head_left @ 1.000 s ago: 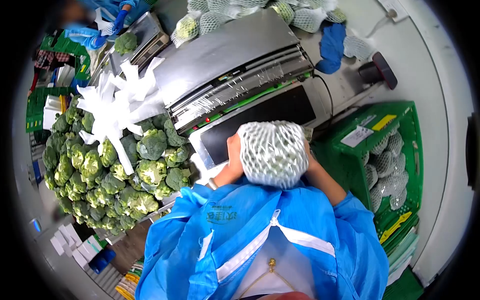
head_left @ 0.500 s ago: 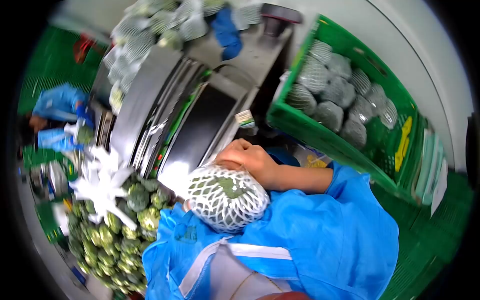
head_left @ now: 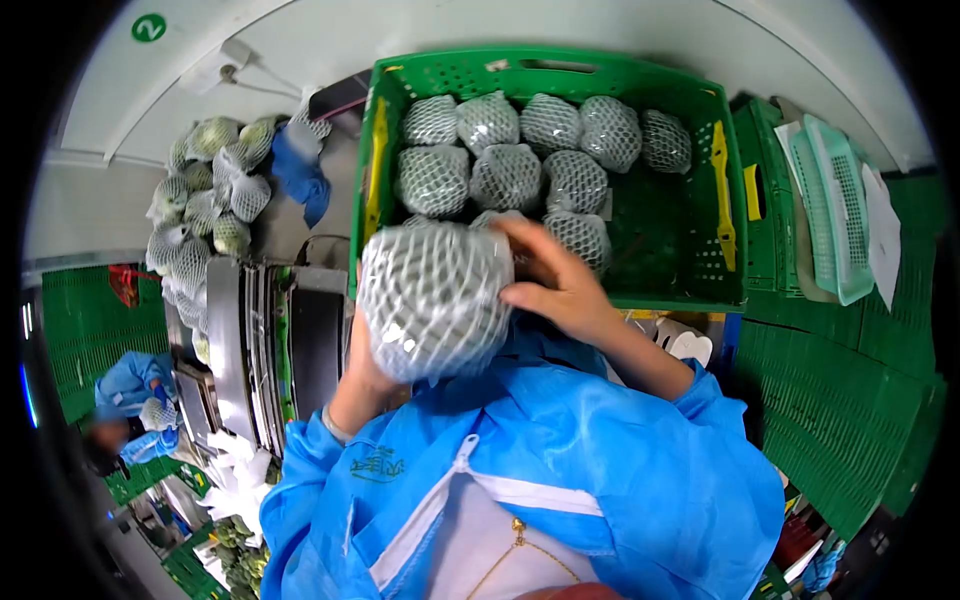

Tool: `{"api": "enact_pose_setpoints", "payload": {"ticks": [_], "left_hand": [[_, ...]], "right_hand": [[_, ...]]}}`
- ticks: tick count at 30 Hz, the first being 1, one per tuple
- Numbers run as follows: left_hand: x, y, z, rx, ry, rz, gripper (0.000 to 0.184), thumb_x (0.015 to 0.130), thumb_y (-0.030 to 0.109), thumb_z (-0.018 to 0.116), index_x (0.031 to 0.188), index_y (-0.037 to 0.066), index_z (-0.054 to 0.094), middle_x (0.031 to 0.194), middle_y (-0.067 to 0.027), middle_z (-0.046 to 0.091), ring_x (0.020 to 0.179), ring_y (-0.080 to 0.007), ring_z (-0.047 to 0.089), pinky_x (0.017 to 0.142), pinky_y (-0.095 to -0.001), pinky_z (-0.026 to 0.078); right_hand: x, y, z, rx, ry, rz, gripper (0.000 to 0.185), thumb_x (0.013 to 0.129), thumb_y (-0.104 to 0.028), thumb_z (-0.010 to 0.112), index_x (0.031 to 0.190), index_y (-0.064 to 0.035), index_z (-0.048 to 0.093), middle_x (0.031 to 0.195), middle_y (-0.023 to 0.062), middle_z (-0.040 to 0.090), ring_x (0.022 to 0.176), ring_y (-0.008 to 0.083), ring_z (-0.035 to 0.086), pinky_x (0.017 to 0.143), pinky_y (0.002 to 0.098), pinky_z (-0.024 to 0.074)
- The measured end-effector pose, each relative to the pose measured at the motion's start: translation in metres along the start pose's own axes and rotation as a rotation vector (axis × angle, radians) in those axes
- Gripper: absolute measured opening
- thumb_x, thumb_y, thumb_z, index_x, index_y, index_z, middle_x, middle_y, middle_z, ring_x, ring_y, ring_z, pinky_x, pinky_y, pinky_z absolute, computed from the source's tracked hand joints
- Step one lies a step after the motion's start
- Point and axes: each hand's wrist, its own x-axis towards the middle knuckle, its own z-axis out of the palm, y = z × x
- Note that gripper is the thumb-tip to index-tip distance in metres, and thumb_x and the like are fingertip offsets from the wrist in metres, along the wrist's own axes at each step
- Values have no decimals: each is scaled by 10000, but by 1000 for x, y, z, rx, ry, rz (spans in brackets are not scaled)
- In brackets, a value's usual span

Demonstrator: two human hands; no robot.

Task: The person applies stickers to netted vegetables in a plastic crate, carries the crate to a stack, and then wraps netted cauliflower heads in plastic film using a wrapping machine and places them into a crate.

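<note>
In front of my chest is a broccoli head (head_left: 435,300) in a white foam net and clear film, slightly blurred. Cupped behind its lower left side, my left hand (head_left: 365,350) grips it, with most fingers hidden. Against its right edge, my right hand (head_left: 560,285) holds on with thumb and fingers spread apart. Just beyond stands a green crate (head_left: 560,62) with several wrapped heads in rows, one of them a wrapped head (head_left: 505,178) near the middle. The held head overlaps the crate's near left corner in view.
Left of me stands a wrapping machine (head_left: 265,345) with dark plates. Netted heads (head_left: 200,205) and a blue cloth (head_left: 300,175) lie on the metal surface behind it. Stacked green crates with a pale green basket (head_left: 835,210) are at right. Another person (head_left: 135,390) works at far left.
My view and body have turned right, from the machine to face the crate. The wrapped broccoli has been raised from against my chest, and my left hand now shows on it.
</note>
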Motion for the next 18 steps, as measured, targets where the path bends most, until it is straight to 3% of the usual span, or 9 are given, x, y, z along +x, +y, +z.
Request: {"api": "enact_pose_setpoints", "payload": {"ticks": [2,4,6,8,10,11,14,15,18], "left_hand": [[49,-21,26,192,-103,-29,647,1017,545,298,1465,81,354,1416,-170,466,1260,-286,507,1071,-443,411],[100,-61,49,737,94,-4,668,1009,558,314,1463,69,357,1458,-175,422,1306,-306,462,1093,-423,383],[149,-84,53,796,-145,-87,681,999,570,336,1450,62,369,1479,-188,389,1338,-320,417,1116,-408,346],[210,-87,25,1625,-294,226,655,998,517,401,1453,47,362,1482,-194,381,1351,-324,391,1134,-409,307],[245,-97,9,2140,-368,636,645,976,474,483,1456,57,370,1500,-186,356,1374,-342,357,1141,-443,277],[260,-103,-7,2343,-431,625,700,919,486,568,1469,100,372,1517,-153,344,1402,-343,309,1138,-518,245],[259,-114,-21,2691,-424,229,730,875,498,608,1455,113,389,1519,-153,338,1416,-360,279,1116,-560,260],[262,-115,-38,2639,-426,364,766,823,532,641,1446,153,407,1513,-125,353,1393,-358,316,1081,-590,288],[256,-109,-31,2635,-412,383,713,796,523,666,1384,167,476,1467,-112,416,1364,-342,363,1050,-555,343]], "right_hand": [[-13,-24,-24,-197,132,-107,1136,614,-420,881,1485,-23,269,1495,156,328,1361,293,366,1111,415,317],[-19,-18,-51,-664,312,-299,1256,528,-461,909,1492,-19,237,1495,171,311,1366,315,355,1124,416,296],[-20,-40,-97,-360,425,-164,1191,535,-348,904,1476,-26,248,1442,184,379,1326,301,406,1109,403,326],[-27,-36,-156,-92,469,-19,1052,631,-299,832,1475,-32,263,1402,173,437,1303,265,437,1094,393,339],[-25,-22,-207,-232,550,144,1027,655,-343,822,1473,-41,280,1405,171,431,1284,274,445,1087,392,337],[-23,-11,-227,-399,565,224,1033,655,-354,826,1476,-43,280,1424,178,410,1303,286,424,1093,398,330],[-2,32,-270,-804,558,391,1058,652,-376,837,1481,-39,274,1468,196,353,1352,313,365,1111,414,312],[7,49,-279,-922,539,433,1067,650,-381,841,1483,-36,270,1481,202,335,1366,320,346,1117,420,306],[22,95,-283,-1037,523,400,1096,643,-391,853,1487,-25,256,1504,209,296,1392,339,304,1131,433,296]]}}
